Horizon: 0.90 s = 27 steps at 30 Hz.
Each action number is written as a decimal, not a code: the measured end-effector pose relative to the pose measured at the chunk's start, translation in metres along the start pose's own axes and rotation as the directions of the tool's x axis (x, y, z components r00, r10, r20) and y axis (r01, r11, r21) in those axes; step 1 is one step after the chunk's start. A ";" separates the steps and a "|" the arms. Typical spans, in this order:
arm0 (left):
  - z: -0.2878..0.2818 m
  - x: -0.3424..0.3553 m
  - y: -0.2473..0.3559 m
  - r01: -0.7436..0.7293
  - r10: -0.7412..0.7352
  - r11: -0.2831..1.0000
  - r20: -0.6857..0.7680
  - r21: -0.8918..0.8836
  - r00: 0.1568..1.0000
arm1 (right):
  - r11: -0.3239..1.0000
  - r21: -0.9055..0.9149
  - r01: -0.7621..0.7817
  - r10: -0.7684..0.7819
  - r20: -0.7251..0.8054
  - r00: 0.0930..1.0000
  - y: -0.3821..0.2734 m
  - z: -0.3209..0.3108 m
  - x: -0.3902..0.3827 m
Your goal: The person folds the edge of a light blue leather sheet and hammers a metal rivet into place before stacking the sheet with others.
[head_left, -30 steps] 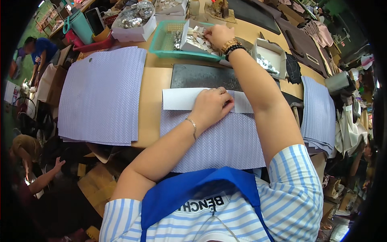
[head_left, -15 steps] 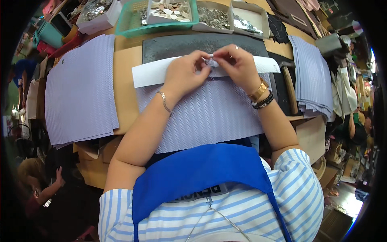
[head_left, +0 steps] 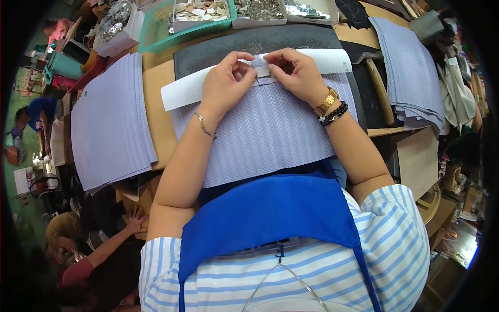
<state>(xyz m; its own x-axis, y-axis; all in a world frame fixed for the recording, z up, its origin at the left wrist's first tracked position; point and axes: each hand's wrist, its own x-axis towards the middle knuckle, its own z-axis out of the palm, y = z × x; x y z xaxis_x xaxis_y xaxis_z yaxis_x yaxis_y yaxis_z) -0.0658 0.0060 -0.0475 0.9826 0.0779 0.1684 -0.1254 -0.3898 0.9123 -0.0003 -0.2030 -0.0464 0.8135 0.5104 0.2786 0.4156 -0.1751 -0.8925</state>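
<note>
A lavender sheet with a woven texture [head_left: 270, 132] lies in front of me, its far edge folded back so that a white backing strip [head_left: 184, 88] shows. At the middle of that strip is a small pale rectangular piece [head_left: 263, 72], lying flat against the fold. My left hand [head_left: 224, 83] pinches at its left end with thumb and curled fingers. From the other side my right hand [head_left: 297, 78] has thumb and forefinger closed at the right end. Under the sheet's far part is a dark slab [head_left: 254, 42].
Stacks of lavender sheets lie at left [head_left: 112, 125] and right [head_left: 408, 67]. A hammer [head_left: 378, 91] rests right of the slab. Behind stand a green basket [head_left: 156, 31] with a box of pale pieces [head_left: 200, 11], and boxes of metal parts [head_left: 260, 10]. Another person's hand [head_left: 136, 219] is at lower left.
My fingers have spread slightly apart along the fold. The small pale piece, tilted and mostly covered before, now shows flat between them. The whole view has shifted a little.
</note>
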 end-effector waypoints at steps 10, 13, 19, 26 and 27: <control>0.001 0.000 0.008 -0.038 0.030 0.989 0.056 0.142 0.998 | 1.000 -0.015 -0.024 0.025 0.057 0.998 -0.003 0.000 -0.001; 0.000 0.001 0.001 0.009 -0.012 0.998 0.050 0.067 0.999 | 0.998 0.005 -0.063 0.063 0.062 0.996 -0.009 0.001 0.000; 0.001 0.004 -0.007 -0.038 0.036 0.996 -0.024 -0.078 0.999 | 0.998 0.003 -0.066 0.066 0.055 0.996 -0.003 0.000 0.004; 0.005 0.004 -0.001 0.014 -0.010 0.998 -0.065 0.065 0.998 | 0.993 -0.022 -0.116 0.117 0.040 0.992 -0.003 0.002 0.007; 0.005 0.004 -0.001 0.013 -0.008 0.998 -0.072 0.065 0.997 | 0.991 -0.018 -0.133 0.134 0.035 0.990 -0.006 0.002 0.008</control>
<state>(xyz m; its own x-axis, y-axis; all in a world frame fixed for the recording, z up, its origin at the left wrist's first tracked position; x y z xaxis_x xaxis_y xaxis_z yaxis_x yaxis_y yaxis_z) -0.0608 0.0020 -0.0495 0.9711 0.1472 0.1877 -0.1039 -0.4473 0.8883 0.0025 -0.1964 -0.0398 0.8469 0.5119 0.1442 0.3109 -0.2565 -0.9152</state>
